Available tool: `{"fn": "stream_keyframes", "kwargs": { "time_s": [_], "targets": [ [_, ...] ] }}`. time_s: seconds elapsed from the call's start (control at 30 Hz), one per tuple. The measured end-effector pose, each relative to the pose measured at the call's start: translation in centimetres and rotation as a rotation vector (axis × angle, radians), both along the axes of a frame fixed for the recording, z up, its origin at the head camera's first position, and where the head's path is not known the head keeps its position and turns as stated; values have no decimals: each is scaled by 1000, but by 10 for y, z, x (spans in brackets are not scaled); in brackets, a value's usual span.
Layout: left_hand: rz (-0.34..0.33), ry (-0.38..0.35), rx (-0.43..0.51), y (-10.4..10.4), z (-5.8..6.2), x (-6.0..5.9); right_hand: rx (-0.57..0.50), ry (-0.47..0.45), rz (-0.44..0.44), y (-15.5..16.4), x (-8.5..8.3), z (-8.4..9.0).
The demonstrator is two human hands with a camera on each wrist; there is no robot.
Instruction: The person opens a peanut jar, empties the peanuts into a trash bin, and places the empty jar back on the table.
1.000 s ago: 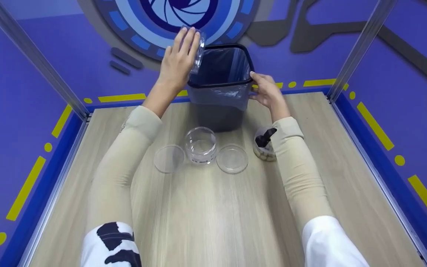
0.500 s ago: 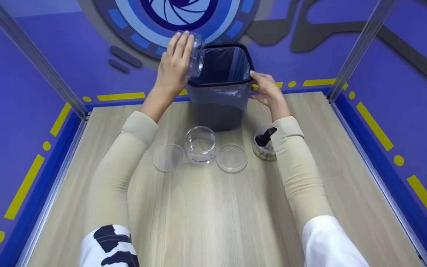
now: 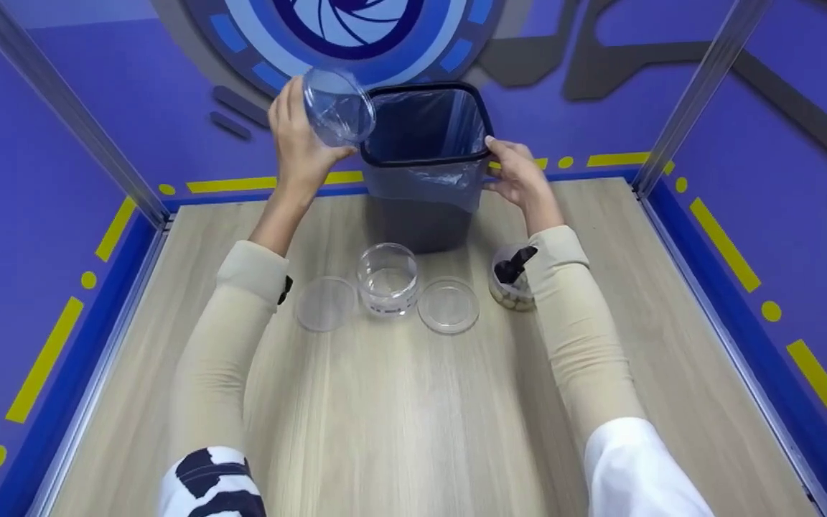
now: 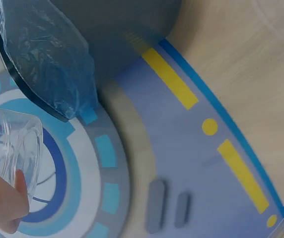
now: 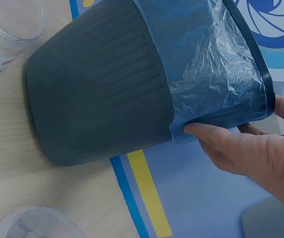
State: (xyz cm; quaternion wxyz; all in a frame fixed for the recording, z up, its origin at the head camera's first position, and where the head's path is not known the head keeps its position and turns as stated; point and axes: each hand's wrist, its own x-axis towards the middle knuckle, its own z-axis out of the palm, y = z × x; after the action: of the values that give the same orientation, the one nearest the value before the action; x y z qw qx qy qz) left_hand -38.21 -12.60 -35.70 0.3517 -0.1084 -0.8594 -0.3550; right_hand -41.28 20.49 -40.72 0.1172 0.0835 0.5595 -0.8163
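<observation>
Clear jar [image 3: 338, 108] drawn back from bin [image 3: 424, 161], seemingly empty.

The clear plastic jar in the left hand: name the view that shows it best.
The head view: the clear plastic jar shows whole, gripped by the left hand beside the dark grey bin. The left wrist view crops it at the edge; the right wrist view misses it.

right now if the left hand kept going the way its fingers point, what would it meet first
The left hand holds a clear jar beside the bin, fingers pointing up and away. Nothing shows ahead but the purple wall with the blue ring graphic; depth is unclear.
</observation>
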Motion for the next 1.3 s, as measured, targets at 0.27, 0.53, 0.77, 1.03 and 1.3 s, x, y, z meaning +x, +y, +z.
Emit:
{"fn": "stream_keyframes", "kwargs": {
  "time_s": [0.27,0.53,0.77,1.03,1.3],
  "targets": [
    [16,43,85,-16,-31,23,10,8,-8,-2,1,-1],
    [61,-29,224,-32,-77,60,43,4,7,-5,-1,1],
    [112,-88,318,-51,-110,90,83,24,5,-2,-1,1],
    [140,-164,389,-83,-140,115,71,30,12,-2,0,1],
    [190,-271,440,-109,-172,133,121,30,2,-4,1,3]
  ]
}}
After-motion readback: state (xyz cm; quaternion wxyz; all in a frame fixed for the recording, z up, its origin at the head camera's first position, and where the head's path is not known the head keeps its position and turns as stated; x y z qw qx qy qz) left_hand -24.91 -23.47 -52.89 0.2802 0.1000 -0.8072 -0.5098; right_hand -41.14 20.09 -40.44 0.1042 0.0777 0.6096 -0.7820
